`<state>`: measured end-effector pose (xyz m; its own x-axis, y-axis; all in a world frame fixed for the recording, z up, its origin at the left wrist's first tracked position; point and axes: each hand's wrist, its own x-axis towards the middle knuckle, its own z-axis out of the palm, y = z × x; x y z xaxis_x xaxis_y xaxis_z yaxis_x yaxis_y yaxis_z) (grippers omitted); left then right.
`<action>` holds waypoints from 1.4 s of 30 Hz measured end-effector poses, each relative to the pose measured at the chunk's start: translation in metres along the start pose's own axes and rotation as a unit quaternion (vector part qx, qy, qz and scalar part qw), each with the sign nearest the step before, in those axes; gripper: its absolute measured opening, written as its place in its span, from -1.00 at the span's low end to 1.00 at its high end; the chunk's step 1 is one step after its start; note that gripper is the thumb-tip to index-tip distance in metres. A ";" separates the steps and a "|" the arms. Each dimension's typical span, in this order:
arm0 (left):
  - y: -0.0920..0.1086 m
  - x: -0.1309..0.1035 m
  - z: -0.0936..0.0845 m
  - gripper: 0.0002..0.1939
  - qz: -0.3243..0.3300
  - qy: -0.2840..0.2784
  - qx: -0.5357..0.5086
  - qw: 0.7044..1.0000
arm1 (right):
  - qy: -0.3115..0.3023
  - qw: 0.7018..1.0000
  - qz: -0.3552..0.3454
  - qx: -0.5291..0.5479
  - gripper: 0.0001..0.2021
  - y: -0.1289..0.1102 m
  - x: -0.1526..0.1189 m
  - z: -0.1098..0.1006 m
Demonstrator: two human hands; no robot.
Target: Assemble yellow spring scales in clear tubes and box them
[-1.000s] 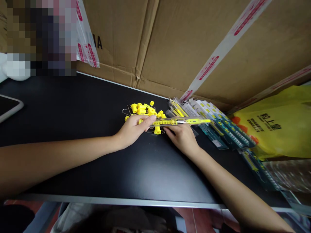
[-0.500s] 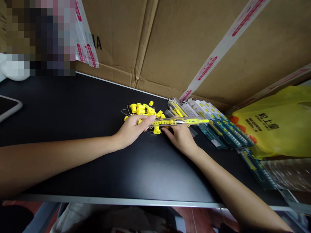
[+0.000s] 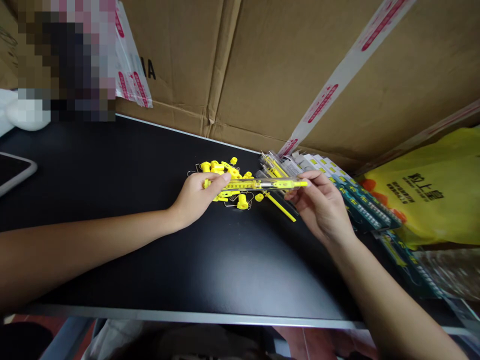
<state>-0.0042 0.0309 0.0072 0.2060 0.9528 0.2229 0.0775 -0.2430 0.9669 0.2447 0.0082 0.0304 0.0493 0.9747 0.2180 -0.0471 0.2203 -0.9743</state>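
My left hand (image 3: 198, 196) is closed on the left end of a clear tube (image 3: 255, 185) with yellow parts and a printed scale inside. The tube lies level above the black table. At its right end, my right hand (image 3: 324, 207) pinches the yellow tip between thumb and fingers. Beneath and behind the tube is a pile of small yellow plastic pieces (image 3: 243, 201) and bent metal wires. A thin yellow stick (image 3: 281, 207) rests on the table just left of my right hand.
Clear tubes (image 3: 272, 162) and green-white packages (image 3: 352, 200) lie at the right, beside a yellow bag (image 3: 431, 190). Large cardboard boxes (image 3: 300, 60) stand behind the black table (image 3: 131, 170). A phone (image 3: 15, 172) is at the left edge.
My right hand has moved from the pile to the right and up, onto the tube's yellow tip. The thin yellow stick now shows on the table. The tube has shifted slightly left.
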 end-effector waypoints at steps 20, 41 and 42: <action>-0.002 0.003 0.000 -0.60 -0.015 0.003 0.021 1.000 | -0.009 0.999 -0.008 -0.031 -0.81 -0.006 -0.005 0.008; 0.005 -0.005 -0.003 -0.58 0.087 -0.033 0.155 0.984 | -0.040 0.998 0.053 0.016 -0.80 -0.001 0.002 0.000; 0.005 -0.006 -0.004 -0.60 0.098 -0.041 0.170 0.980 | -0.038 0.998 0.052 0.016 -0.79 0.000 0.003 -0.001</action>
<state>-0.0087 0.0246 0.0115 0.3261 0.8677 0.3751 0.3465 -0.4789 0.8066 0.2458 0.0106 0.0311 -0.0336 0.9921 0.1208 -0.0797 0.1178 -0.9898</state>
